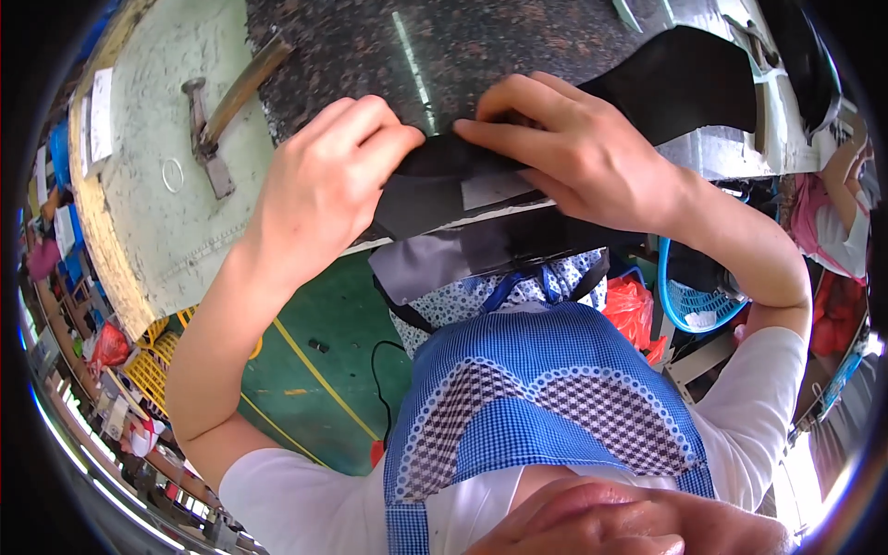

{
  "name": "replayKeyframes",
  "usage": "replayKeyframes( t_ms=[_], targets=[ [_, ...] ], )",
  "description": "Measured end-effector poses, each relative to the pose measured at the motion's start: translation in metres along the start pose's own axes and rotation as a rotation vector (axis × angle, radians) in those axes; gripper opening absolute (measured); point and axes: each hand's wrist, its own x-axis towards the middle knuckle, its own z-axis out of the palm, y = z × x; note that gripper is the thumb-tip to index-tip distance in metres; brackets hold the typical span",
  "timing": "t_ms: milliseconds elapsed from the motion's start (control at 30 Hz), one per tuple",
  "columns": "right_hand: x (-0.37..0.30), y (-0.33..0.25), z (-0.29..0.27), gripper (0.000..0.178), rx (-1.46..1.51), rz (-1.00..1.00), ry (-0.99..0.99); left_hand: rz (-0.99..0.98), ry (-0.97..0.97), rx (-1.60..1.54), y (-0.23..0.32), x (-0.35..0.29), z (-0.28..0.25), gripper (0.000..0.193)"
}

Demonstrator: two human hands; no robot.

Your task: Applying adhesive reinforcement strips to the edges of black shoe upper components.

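Note:
At the near edge of the worktable, a black piece of thin, leather-like sheet [446,157] lies across a dark speckled slab [361,55]. My left hand [326,176] pinches its edge between thumb and fingers. Close beside it, my right hand [578,148] grips the same edge, fingers curled and fingertips partly hidden. A lighter grey patch [495,190] shows on the piece below my right fingers. Beyond my right wrist rests another black, curved sheet piece [689,83]. More dark sheet [462,248] hangs below the table edge over my lap.
A hammer [205,139] with a wooden handle lies left of the slab on the pale tabletop [139,213]. Below the right side sit a blue basket [680,301] and a red plastic bag [629,310]. A yellow crate [153,365] stands lower left. Another person's arm [842,176] shows at far right.

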Motion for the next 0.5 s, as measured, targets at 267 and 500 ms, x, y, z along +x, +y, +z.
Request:
replayKeyframes(
  t_ms=[267,500],
  targets=[
    [0.008,0.001,-0.007,0.058,-0.099,-0.195,-0.253,0.154,-0.053,0.314,-0.008,-0.034,-0.013,0.054],
    [-0.014,-0.001,-0.041,0.047,-0.118,-0.123,-0.260,0.021,-0.114,0.086,-0.005,-0.042,-0.026,0.055]
  ],
)
